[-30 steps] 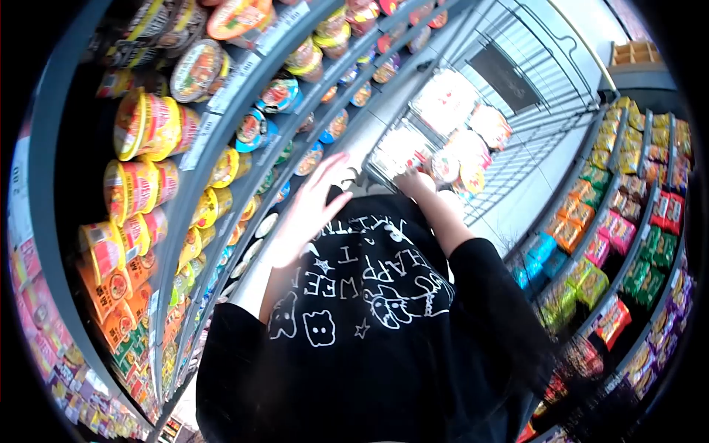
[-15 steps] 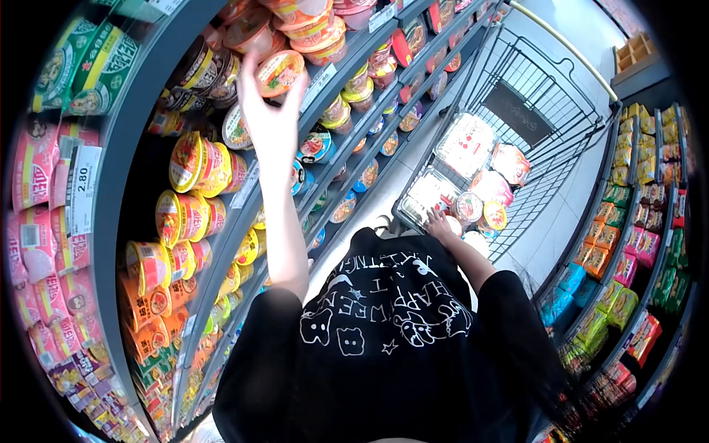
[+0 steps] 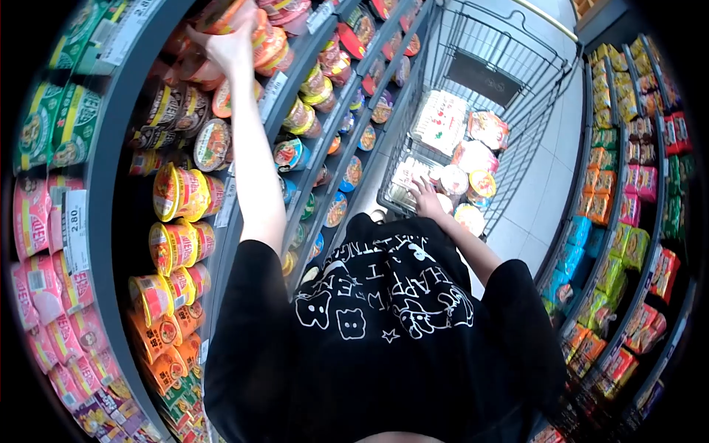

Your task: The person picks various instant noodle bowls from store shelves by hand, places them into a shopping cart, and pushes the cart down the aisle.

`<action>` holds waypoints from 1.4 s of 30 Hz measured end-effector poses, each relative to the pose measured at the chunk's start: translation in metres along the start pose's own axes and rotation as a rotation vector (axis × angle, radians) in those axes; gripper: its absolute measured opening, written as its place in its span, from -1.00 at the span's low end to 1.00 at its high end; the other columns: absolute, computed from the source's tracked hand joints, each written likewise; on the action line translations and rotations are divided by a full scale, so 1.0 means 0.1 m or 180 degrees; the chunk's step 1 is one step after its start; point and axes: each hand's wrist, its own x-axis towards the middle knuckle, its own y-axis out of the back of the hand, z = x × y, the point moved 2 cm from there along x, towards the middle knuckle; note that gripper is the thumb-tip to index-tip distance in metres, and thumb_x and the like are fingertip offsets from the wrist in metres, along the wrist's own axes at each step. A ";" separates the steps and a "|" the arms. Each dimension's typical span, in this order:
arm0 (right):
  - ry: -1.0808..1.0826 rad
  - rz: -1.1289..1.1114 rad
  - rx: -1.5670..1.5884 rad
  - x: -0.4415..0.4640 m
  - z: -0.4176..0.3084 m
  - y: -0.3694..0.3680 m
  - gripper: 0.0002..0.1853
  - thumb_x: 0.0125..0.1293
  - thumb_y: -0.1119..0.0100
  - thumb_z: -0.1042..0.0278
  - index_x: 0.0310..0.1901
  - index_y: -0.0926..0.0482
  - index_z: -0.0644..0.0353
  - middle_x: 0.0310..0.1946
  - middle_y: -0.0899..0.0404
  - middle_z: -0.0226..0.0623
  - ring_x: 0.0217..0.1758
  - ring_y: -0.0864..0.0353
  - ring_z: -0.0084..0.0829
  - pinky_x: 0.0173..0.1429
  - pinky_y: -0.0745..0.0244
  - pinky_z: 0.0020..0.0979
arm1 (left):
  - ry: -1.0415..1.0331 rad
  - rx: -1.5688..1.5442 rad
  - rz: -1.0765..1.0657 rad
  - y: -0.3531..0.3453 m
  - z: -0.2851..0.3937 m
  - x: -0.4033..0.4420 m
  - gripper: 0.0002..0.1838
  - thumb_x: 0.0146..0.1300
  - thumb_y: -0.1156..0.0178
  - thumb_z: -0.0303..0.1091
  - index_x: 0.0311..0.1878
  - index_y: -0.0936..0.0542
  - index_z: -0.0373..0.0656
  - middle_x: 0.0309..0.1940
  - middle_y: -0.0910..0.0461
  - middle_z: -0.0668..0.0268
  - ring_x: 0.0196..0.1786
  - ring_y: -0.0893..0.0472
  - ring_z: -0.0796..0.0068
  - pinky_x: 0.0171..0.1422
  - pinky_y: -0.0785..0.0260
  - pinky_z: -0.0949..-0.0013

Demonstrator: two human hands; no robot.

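Up at the shelf on the left, my left hand [image 3: 227, 50] has its thumb and fingers around an orange noodle bowl [image 3: 221, 18]; part of the fingers is hidden. More orange bowls [image 3: 272, 50] stand right beside it, and one with an orange lid [image 3: 224, 99] lies below the wrist. My right hand [image 3: 428, 199] rests with fingers spread on a clear box [image 3: 408, 177] at the near end of the shopping cart [image 3: 537, 111]. Next to that hand are a white-lidded cup [image 3: 453, 179] and a yellow-rimmed bowl [image 3: 482, 183]. A second box [image 3: 441, 122] sits farther in.
Shelves of yellow noodle cups [image 3: 177, 247] and pink cups [image 3: 52, 280] curve down the left side. Price tags [image 3: 74, 229] line the shelf edges. On the right stands a shelf with bagged packets [image 3: 605, 184]. Tiled floor [image 3: 517, 236] shows beside the cart.
My left hand has moved up and left from the orange-lidded bowl to the bowls above it. My right hand stays at the cart's near end. The view has shifted.
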 end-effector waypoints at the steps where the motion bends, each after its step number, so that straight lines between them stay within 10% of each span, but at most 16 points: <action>1: -0.0056 0.0093 0.0076 0.00 -0.01 0.06 -0.51 -0.24 -0.03 0.55 -0.11 -0.42 0.20 0.14 -0.18 -0.08 0.29 0.02 0.02 0.26 -0.04 -0.04 | -0.0132 -0.0146 0.0113 0.03 0.02 -0.01 0.09 -0.27 -0.42 -0.17 0.19 0.07 -0.49 0.08 -0.22 -0.22 0.14 -0.29 0.01 0.20 -0.12 0.28; 7: -0.0371 0.0207 -0.0770 0.02 0.15 0.45 -0.51 -0.20 -0.12 0.50 -0.07 -0.43 0.17 0.15 -0.18 -0.12 0.32 0.08 -0.07 0.31 0.09 -0.01 | -0.0342 -0.0869 -0.0070 0.40 0.55 -0.44 0.04 -0.31 -0.47 -0.18 0.17 0.00 -0.31 0.11 -0.14 0.02 0.17 -0.21 0.22 0.26 -0.06 0.25; 13: -0.1603 -0.0754 -0.0906 0.11 0.69 0.56 -0.11 -0.22 -0.27 -0.01 0.23 -0.08 -0.17 0.28 0.15 0.02 0.33 0.23 0.13 0.23 0.09 0.18 | 0.0115 -0.1463 -0.1288 0.50 0.79 -1.66 0.04 -0.35 -0.47 -0.30 0.20 -0.02 -0.25 0.10 -0.14 0.13 0.15 -0.24 0.32 0.23 -0.12 0.28; 22: -0.1793 -0.1277 -0.0894 0.14 0.88 0.51 -0.08 -0.22 -0.26 0.06 0.25 -0.01 -0.23 0.19 -0.04 -0.03 0.26 0.04 0.15 0.21 -0.02 0.10 | 0.1022 -0.1608 -0.3040 0.75 0.72 -2.94 0.01 -0.37 -0.45 -0.32 0.21 -0.08 -0.24 0.14 -0.18 0.08 0.20 -0.24 0.28 0.26 -0.11 0.27; 33: -0.1547 -0.1597 -0.1193 0.10 0.79 0.58 -0.19 -0.14 -0.22 0.17 0.23 -0.10 -0.22 0.24 0.03 -0.01 0.27 0.00 0.06 0.25 0.05 0.06 | 0.1306 -0.1581 -0.3047 0.93 0.60 -3.05 -0.02 -0.35 -0.43 -0.36 0.20 -0.09 -0.25 0.09 -0.25 0.08 0.15 -0.32 0.23 0.20 -0.19 0.29; 42: -0.2039 0.0076 -0.0494 0.14 1.15 0.80 -0.45 -0.03 -0.10 0.05 0.03 -0.39 0.13 0.06 -0.31 -0.04 0.13 -0.27 -0.16 0.17 -0.19 -0.22 | 0.1396 -0.1435 -0.3369 0.93 0.52 -3.13 0.00 -0.35 -0.44 -0.32 0.22 -0.08 -0.20 0.13 -0.22 0.07 0.20 -0.26 0.20 0.26 -0.11 0.26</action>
